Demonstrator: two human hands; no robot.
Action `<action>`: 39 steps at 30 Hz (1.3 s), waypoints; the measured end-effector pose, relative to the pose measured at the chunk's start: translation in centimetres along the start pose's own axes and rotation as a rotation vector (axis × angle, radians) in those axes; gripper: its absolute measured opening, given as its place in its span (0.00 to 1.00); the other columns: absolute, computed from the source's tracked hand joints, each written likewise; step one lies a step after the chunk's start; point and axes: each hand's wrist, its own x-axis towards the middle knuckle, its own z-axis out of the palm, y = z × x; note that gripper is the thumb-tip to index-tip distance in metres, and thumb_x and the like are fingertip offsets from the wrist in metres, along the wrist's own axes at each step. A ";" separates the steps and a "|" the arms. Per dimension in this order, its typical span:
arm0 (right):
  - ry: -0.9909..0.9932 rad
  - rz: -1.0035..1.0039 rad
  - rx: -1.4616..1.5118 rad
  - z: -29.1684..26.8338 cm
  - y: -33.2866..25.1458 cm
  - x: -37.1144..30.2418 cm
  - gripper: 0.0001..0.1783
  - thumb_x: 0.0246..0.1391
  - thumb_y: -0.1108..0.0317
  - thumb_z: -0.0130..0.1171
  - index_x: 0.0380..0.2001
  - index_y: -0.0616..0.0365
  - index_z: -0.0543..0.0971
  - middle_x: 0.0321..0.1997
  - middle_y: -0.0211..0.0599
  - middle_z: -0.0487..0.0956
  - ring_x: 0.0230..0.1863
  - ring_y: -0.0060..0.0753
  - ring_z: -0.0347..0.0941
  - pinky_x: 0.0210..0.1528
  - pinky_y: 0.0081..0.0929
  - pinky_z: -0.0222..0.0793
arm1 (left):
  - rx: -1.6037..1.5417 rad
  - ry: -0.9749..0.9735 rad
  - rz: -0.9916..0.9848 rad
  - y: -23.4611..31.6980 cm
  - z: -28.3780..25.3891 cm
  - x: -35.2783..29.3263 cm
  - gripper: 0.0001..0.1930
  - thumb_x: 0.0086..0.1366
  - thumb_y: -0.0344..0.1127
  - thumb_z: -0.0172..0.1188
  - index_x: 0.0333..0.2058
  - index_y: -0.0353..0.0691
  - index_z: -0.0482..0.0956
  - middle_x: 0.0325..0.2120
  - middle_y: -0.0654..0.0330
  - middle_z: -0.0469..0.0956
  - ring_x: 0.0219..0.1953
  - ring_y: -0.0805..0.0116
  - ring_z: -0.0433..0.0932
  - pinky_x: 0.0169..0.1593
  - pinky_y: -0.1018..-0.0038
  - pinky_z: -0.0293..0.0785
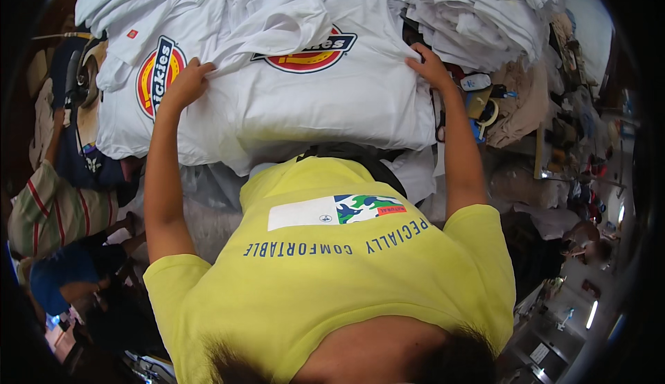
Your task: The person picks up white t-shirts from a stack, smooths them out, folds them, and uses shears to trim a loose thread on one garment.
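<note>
Spanning the white shirt (332,110) from both sides, the hands are on the cloth: left hand (185,89) apparently pinching a bit of fabric, right hand (431,69) seemingly gripping the opposite edge by the fingertips! The shirt lies along the near edge of the white pile (119,126), its colourful badge (308,60) partly covered by a fold; smoothing and squaring looks like the step in hand, and the next move seems to call for level hands, even tension and that rumpled fold laid flat
</note>
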 end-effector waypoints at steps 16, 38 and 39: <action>-0.573 0.370 0.113 -0.2 0.5 -14.3 0.13 0.48 0.59 0.58 0.26 0.59 0.77 0.24 0.24 0.73 0.29 0.14 0.66 0.35 0.16 0.62 | -0.269 0.037 -0.436 0.3 3.5 -12.5 0.12 0.42 0.25 0.55 0.31 0.38 0.73 0.27 0.58 0.70 0.31 0.66 0.69 0.35 0.72 0.65; -0.007 0.362 0.792 10.0 -2.6 -13.4 0.13 0.46 0.74 0.56 0.38 0.62 0.74 0.28 0.31 0.76 0.25 0.20 0.71 0.23 0.17 0.65 | -1.372 -0.388 -0.570 12.3 11.6 -12.2 0.21 0.51 0.25 0.57 0.46 0.33 0.70 0.38 0.62 0.73 0.38 0.74 0.70 0.44 0.78 0.65; -0.055 0.466 0.930 10.5 -2.6 -16.4 0.12 0.46 0.74 0.56 0.37 0.62 0.74 0.30 0.32 0.76 0.26 0.20 0.71 0.24 0.18 0.66 | -1.404 -0.378 -0.643 11.4 13.2 -13.8 0.20 0.51 0.25 0.57 0.45 0.33 0.71 0.38 0.62 0.74 0.37 0.74 0.70 0.43 0.78 0.65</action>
